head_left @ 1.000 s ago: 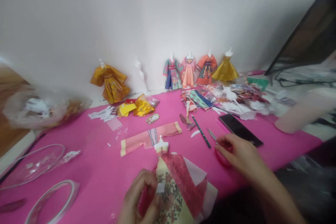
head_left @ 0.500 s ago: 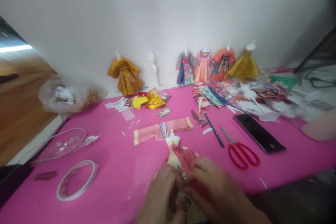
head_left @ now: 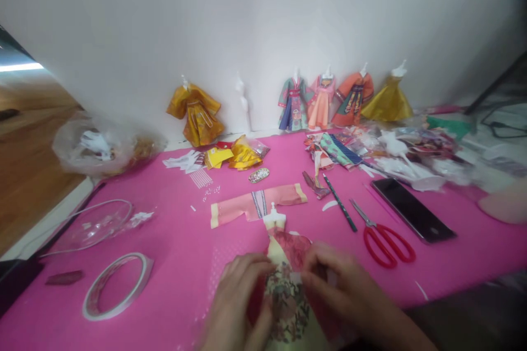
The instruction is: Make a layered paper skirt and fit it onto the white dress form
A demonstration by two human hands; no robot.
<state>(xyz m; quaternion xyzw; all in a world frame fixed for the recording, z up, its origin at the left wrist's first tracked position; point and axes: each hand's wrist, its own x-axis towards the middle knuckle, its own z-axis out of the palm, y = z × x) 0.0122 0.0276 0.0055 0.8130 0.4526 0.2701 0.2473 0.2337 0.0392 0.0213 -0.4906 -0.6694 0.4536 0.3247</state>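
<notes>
A small white mannequin [head_left: 274,218] in a red and cream dress [head_left: 292,249] lies near the table's front edge. Over its lower skirt spreads a patterned panel with dark floral print [head_left: 287,301]. My left hand [head_left: 242,299] rests on the skirt's left side, fingers bent but apart. At the skirt's right edge, my right hand [head_left: 333,279] pinches the fabric between thumb and fingers. Just behind the mannequin's head lies a pink long-sleeved garment piece [head_left: 275,196], laid flat.
Red-handled scissors [head_left: 389,244], a dark pencil [head_left: 340,203] and a phone [head_left: 414,211] lie to the right. A tape roll [head_left: 117,285] is at left. Dressed mannequins [head_left: 294,101] stand along the wall, with fabric scraps [head_left: 335,148] before them.
My hands have moved apart, and more of the patterned panel shows between them. My left fingers have spread from their earlier gathered position. The view has shifted slightly.
</notes>
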